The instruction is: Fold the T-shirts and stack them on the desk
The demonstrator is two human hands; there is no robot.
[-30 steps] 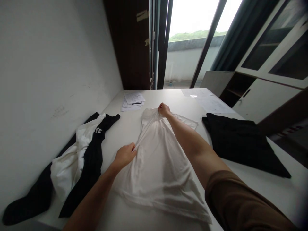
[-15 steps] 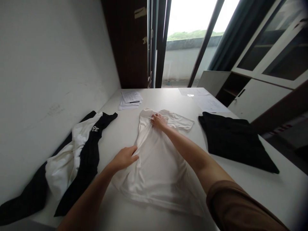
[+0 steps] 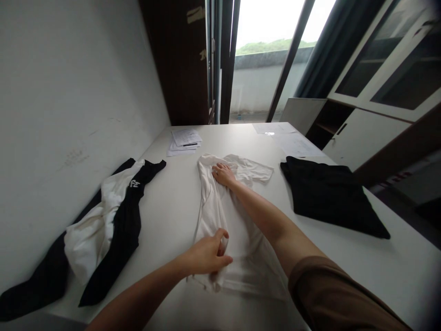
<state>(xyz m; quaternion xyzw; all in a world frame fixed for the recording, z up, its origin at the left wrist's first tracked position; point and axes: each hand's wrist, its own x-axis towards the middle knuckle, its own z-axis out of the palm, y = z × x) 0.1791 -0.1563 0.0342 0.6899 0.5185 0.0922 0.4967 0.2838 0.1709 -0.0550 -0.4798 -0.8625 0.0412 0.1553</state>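
Note:
A white shirt (image 3: 241, 230) lies on the white table in front of me, its left part folded over toward the middle and one sleeve spread at the upper right. My right hand (image 3: 223, 174) rests on the shirt near its collar end, fingers spread flat. Lower down, my left hand (image 3: 208, 255) is at the shirt's near left part, thumb and forefinger apart; its other fingers are curled and partly hidden against the cloth.
A black and white garment (image 3: 119, 220) lies along the wall at left. A folded black garment (image 3: 330, 195) lies at right. Papers with a pen (image 3: 184, 140) sit at the far left, more sheets (image 3: 296, 143) at the far right of the table (image 3: 227, 133).
My left hand has moved right and nearer to me, and the shirt's left side has come inward with it. My right hand stays near the collar, its fingers now flatter.

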